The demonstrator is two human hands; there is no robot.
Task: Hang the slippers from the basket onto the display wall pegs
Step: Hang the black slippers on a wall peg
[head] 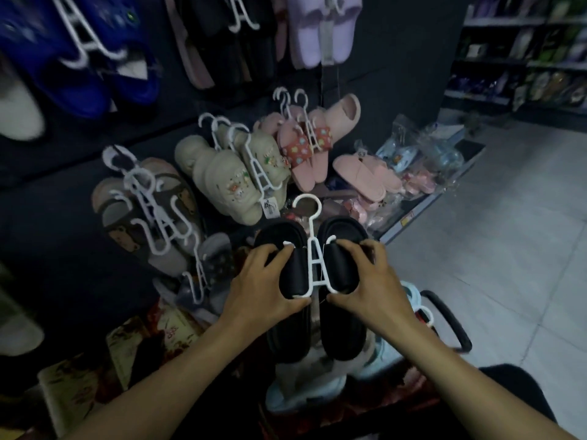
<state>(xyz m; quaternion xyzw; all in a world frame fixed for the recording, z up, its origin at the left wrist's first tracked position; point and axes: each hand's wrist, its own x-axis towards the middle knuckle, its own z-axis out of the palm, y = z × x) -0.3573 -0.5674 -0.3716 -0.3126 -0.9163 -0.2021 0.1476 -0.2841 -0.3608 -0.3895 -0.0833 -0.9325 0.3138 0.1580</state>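
Note:
A pair of black slippers (297, 268) is clipped on a white plastic hanger (313, 249) with its hook pointing up. My left hand (263, 281) grips the left slipper and my right hand (368, 281) grips the right one, holding the pair above the basket (451, 315). Light blue slippers (381, 354) lie in the basket below. Ahead, the dark display wall (79, 147) carries hung pairs: brown (146, 211), beige (228, 176) and pink patterned slippers (305, 147).
Blue slippers (95, 68), black ones (241, 36) and lilac ones (320, 30) hang higher up. Pink slippers (365, 176) and bagged pairs (422, 154) lie on a low shelf to the right. Tiled floor (508, 233) and stocked shelves (524, 58) are at the right.

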